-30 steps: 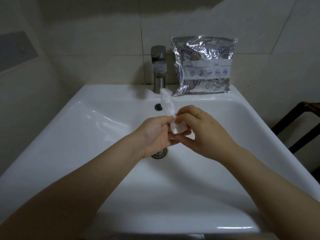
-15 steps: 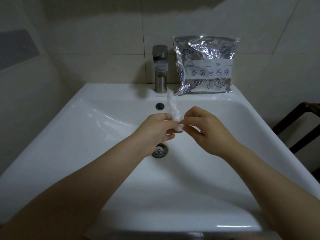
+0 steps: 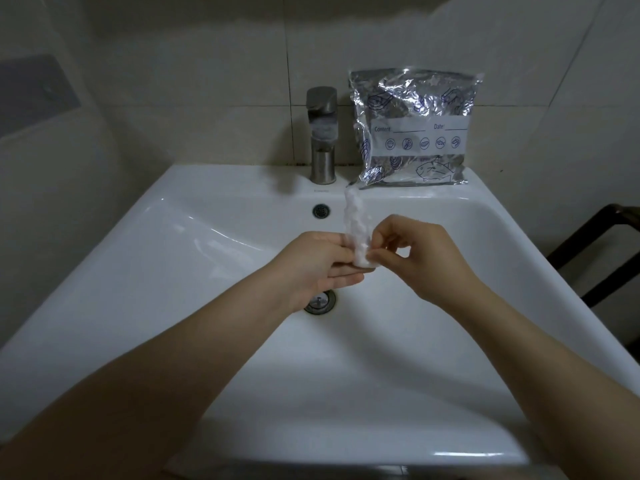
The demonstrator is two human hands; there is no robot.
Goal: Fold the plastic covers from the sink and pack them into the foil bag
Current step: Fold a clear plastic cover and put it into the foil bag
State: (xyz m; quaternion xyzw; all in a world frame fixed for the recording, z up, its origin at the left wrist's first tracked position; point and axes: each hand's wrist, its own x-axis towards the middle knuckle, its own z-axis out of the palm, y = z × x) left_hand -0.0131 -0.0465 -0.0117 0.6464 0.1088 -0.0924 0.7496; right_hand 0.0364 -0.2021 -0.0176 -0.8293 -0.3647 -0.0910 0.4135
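- Head view: left hand (image 3: 313, 263) and right hand (image 3: 424, 258) both pinch the plastic cover (image 3: 356, 230), twisted upright above the sink (image 3: 173, 271).
- Foil bag (image 3: 414, 129) stands beside the faucet (image 3: 322, 133).

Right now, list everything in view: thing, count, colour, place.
plastic cover: one, translucent white, bunched into a strip, held upright above the basin between both hands
foil bag: one, silver with white label, upright on the sink ledge against the wall, right of the tap
tap: one, grey metal, back centre of the sink
sink: one, white, fills the foreground
drain: one, metal, basin bottom, partly behind the left hand
chair frame: one, dark, far right
left hand: holds the cover's lower end
right hand: pinches the cover's lower end
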